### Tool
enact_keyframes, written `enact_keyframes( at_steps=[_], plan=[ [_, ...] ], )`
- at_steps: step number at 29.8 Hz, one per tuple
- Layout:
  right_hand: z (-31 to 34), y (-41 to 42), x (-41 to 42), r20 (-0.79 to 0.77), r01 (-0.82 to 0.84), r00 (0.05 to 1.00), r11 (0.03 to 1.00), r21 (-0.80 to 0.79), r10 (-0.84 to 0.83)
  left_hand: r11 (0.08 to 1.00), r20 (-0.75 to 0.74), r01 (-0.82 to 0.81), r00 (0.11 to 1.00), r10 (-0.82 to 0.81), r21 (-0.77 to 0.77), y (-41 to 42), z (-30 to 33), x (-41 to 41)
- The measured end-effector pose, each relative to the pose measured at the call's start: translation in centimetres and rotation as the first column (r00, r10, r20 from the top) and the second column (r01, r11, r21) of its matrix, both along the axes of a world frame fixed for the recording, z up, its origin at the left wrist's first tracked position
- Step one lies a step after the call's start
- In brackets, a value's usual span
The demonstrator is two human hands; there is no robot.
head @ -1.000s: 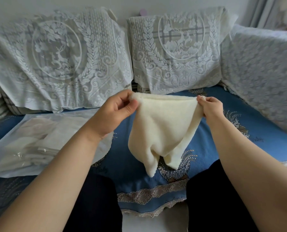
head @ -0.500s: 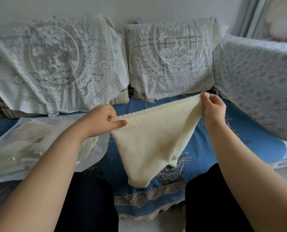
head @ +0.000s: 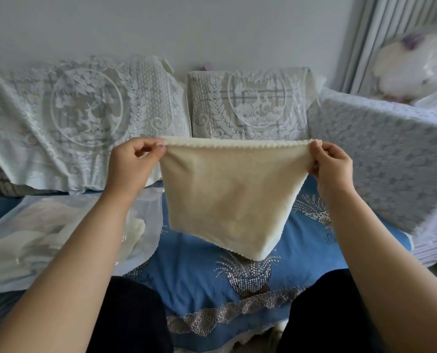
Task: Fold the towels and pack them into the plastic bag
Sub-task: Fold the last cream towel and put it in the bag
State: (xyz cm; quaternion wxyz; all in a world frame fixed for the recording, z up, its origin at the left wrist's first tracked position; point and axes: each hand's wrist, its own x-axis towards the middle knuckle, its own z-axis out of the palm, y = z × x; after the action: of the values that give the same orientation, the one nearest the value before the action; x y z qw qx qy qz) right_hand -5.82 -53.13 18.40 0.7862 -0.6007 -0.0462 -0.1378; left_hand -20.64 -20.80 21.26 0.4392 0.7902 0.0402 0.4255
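A cream towel (head: pixel 227 197) is held up in the air above a blue sofa cover (head: pixel 202 271), stretched between two hands. Its top left corner is pinched between the thumb and curled fingers of the left hand (head: pixel 133 164); its top right corner is pinched the same way by the right hand (head: pixel 332 166). Compared with half a second ago, the top edge has been pulled level and taut, and both hands have been raised and drawn further apart. The towel is seen as fluffy and pale, with a scalloped top edge, narrowing downward to a point at the lower right. A clear plastic bag (head: pixel 146 200) holding folded towels lies on the sofa to the left, partly hidden by the left forearm.
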Motion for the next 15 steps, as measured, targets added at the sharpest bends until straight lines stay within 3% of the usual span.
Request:
enact_keyframes(
  at_steps=[1, 3, 5, 6, 8, 10, 12, 15],
  plan=[
    [0.2, -0.3, 0.1, -0.032, -0.055, 0.998, 0.996, 0.069, 0.057, 0.978, -0.021, 0.129, 0.991, -0.134, -0.165, -0.2, 0.7, -0.3],
    [0.6, -0.8, 0.1, -0.091, -0.226, 0.965, 0.958, 0.179, 0.245, 0.836, 0.027, 0.347, 0.928, -0.372, -0.425, -0.2, 1.6, -0.7],
    [0.6, -1.4, -0.3, -0.182, -0.376, 0.906, 0.924, 0.064, 0.382, 0.728, 0.032, 0.45, 0.86, -0.509, -0.517, 0.1, 2.3, -1.3],
    [0.4, -1.7, -0.5, -0.229, -0.407, 0.895, 0.911, -0.066, 0.383, 0.734, -0.024, 0.472, 0.833, -0.552, -0.489, 0.4, 2.3, -1.7],
    [0.1, -2.3, -0.9, -0.273, -0.422, 0.893, 0.878, -0.228, 0.358, 0.805, -0.265, 0.524, 0.764, -0.589, -0.279, 1.7, 2.2, -2.4],
    [0.0, -2.6, -1.2, -0.273, -0.447, 0.878, 0.878, -0.174, 0.393, 0.82, -0.518, 0.569, 0.687, -0.51, -0.053, 2.6, 2.3, -3.0],
    [0.5, -2.7, -1.6, -0.256, -0.452, 0.874, 0.885, -0.116, 0.413, 0.813, -0.582, 0.583, 0.66, -0.475, -0.002, 2.9, 2.5, -3.2],
    [0.9, -2.3, -1.5, -0.247, -0.391, 0.905, 0.906, -0.164, 0.346, 0.84, -0.514, 0.542, 0.71, -0.482, -0.038, 3.0, 2.6, -3.2]
  ],
)
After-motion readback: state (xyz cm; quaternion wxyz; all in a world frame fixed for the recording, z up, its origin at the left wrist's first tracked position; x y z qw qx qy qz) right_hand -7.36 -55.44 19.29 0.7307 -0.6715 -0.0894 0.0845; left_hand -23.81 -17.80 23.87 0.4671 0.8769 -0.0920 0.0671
